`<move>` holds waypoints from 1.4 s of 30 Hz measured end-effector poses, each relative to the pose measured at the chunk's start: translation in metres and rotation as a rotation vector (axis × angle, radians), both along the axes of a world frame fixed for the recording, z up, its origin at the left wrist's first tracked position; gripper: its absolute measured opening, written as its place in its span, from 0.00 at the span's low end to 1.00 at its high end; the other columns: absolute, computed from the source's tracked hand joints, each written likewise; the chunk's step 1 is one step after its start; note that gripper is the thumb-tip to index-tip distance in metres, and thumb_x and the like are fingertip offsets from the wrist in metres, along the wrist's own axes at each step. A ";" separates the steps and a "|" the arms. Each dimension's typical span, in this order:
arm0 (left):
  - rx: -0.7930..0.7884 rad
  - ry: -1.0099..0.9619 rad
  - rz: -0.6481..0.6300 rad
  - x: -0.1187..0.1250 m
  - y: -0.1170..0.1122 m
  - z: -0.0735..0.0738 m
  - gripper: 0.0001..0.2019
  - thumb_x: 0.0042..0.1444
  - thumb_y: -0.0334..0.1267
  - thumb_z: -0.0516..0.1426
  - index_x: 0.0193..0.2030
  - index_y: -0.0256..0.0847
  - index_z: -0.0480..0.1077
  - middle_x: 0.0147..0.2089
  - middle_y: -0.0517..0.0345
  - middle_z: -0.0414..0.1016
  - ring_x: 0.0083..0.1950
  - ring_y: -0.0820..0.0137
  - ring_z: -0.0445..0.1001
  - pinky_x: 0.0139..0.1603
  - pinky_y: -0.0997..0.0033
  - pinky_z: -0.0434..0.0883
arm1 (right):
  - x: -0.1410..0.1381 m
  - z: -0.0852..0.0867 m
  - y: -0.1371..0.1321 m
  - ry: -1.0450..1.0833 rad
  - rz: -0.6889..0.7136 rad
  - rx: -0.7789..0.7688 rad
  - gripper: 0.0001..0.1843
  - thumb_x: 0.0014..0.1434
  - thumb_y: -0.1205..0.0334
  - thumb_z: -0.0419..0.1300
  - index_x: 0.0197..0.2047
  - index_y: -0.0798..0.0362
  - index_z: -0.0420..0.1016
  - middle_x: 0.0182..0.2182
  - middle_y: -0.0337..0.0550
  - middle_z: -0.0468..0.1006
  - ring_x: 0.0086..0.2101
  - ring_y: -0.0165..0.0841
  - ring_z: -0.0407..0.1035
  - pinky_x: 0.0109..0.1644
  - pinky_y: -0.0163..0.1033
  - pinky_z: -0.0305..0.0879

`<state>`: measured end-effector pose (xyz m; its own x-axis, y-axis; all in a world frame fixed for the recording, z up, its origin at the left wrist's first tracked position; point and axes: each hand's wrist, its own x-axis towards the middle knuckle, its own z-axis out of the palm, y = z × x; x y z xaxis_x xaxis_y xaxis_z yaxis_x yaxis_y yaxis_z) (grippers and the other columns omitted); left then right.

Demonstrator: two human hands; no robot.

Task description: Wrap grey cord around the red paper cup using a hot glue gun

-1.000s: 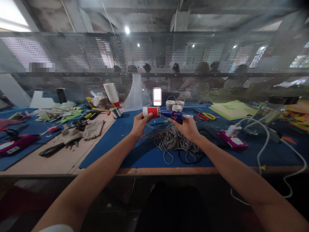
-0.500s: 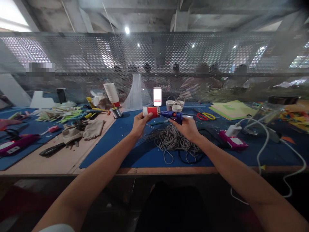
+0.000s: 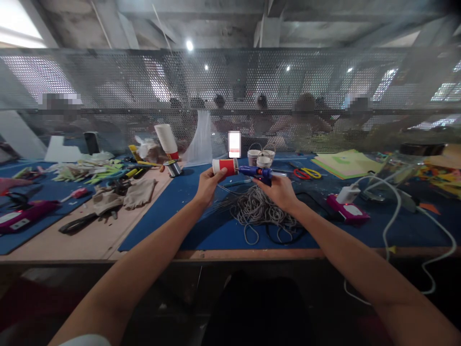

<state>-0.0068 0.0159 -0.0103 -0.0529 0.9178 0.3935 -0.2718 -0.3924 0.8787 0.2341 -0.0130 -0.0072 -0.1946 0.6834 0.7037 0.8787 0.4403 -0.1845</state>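
Note:
My left hand (image 3: pixel 209 185) is closed around a red and white paper cup (image 3: pixel 226 167), tipped on its side above the blue mat (image 3: pixel 162 211). In my right hand (image 3: pixel 281 190) is a blue hot glue gun (image 3: pixel 256 171), with its nozzle pointing left at the cup's right end. Nozzle and cup end are very close; I cannot tell whether they touch. Beneath the hands lies a tangled heap of grey cord (image 3: pixel 261 211). Several small cups with cord handles (image 3: pixel 264 159) stand just behind the glue gun.
Red and yellow scissors (image 3: pixel 306 173) and coloured sheets (image 3: pixel 345 163) lie to the right, near a purple power strip (image 3: pixel 348 211) with white cables. At left are a leaning stack of paper cups (image 3: pixel 166 139), work gloves (image 3: pixel 139 193) and pliers. A perforated screen (image 3: pixel 237 81) stands behind.
Almost nothing differs. Both hands, the cup and the glue gun keep nearly the same positions.

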 end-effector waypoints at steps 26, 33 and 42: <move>0.001 0.011 0.017 -0.003 0.004 -0.004 0.18 0.46 0.48 0.70 0.40 0.38 0.80 0.36 0.55 0.79 0.39 0.69 0.73 0.44 0.68 0.68 | 0.000 0.003 -0.003 -0.019 0.012 -0.029 0.22 0.65 0.44 0.57 0.47 0.52 0.82 0.32 0.51 0.85 0.33 0.44 0.79 0.35 0.40 0.63; -0.014 0.009 0.015 -0.002 0.003 -0.003 0.19 0.47 0.48 0.70 0.41 0.37 0.80 0.38 0.54 0.80 0.39 0.68 0.74 0.45 0.68 0.69 | 0.000 0.001 -0.002 0.000 0.008 -0.026 0.23 0.65 0.42 0.57 0.45 0.52 0.83 0.32 0.51 0.85 0.33 0.45 0.79 0.35 0.40 0.64; -0.035 0.025 0.005 -0.001 0.001 -0.001 0.20 0.44 0.49 0.71 0.40 0.37 0.80 0.36 0.53 0.80 0.39 0.67 0.75 0.46 0.66 0.69 | 0.000 0.002 -0.002 0.132 0.021 -0.038 0.23 0.63 0.40 0.58 0.36 0.51 0.82 0.33 0.51 0.84 0.35 0.47 0.79 0.37 0.43 0.67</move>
